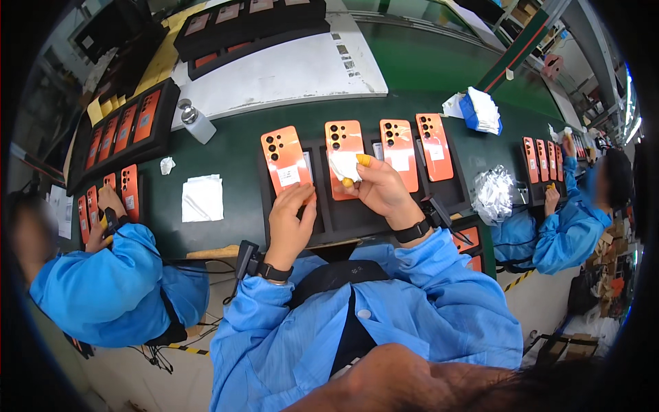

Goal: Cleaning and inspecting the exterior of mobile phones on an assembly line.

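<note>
Four orange phones lie camera side up in a row on a black tray (pixel 336 221) before me. My left hand (pixel 291 223) rests at the lower end of the leftmost phone (pixel 283 152), fingers stretched over its edge beside a white label. My right hand (pixel 386 189) wears yellow finger cots and pinches a folded white cloth (pixel 343 166) over the second phone (pixel 341 139). To the right of that hand lie the third phone (pixel 396 137) and the fourth phone (pixel 431 134), both with white labels. The left hand hides the tray's lower left part.
On the green table stand a dispenser bottle (pixel 199 127), a white cloth pad (pixel 202 199), a blue pack of wipes (pixel 479 112) and a crumpled clear plastic bag (pixel 493 193). Co-workers in blue sit left (pixel 123 281) and right (pixel 573 220) with more phones. A black phone tray (pixel 165 117) lies back left.
</note>
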Demonstrator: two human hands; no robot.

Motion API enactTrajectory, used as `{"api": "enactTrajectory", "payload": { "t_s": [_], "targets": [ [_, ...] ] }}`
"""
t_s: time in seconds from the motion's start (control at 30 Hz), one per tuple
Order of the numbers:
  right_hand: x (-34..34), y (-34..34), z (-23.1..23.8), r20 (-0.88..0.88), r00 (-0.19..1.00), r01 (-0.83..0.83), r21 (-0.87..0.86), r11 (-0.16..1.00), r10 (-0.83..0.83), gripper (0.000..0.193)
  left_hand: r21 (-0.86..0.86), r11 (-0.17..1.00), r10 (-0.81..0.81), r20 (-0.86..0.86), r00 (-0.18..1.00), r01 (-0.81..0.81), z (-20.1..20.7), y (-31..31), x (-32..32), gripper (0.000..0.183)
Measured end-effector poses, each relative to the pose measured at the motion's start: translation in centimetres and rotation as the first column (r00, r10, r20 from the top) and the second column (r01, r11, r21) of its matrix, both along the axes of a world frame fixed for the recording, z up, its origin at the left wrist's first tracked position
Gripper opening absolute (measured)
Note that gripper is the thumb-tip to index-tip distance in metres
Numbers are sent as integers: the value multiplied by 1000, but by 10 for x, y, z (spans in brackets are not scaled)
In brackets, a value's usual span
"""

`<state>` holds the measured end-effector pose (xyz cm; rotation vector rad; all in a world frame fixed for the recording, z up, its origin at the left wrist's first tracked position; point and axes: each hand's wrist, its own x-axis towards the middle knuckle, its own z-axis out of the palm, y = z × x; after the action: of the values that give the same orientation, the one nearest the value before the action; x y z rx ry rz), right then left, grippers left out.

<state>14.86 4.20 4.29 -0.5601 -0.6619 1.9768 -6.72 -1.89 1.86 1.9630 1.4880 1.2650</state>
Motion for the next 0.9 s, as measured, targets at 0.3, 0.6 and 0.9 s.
{"api": "enactTrajectory", "payload": {
  "t_s": [0.3,0.6,0.9],
  "targets": [
    [11,-32,-6,58,990,-132,20,991,131,30,-167,936,-82,754,651,311,23,-12,32,21],
    [15,-55,-11,507,837,79,259,963,-205,28,-278,896,22,806,592,345,30,-16,36,8],
    [14,-69,3,552,641,-65,732,678,-534,40,-306,831,-14,823,568,464,39,-21,38,8]
  ]
}}
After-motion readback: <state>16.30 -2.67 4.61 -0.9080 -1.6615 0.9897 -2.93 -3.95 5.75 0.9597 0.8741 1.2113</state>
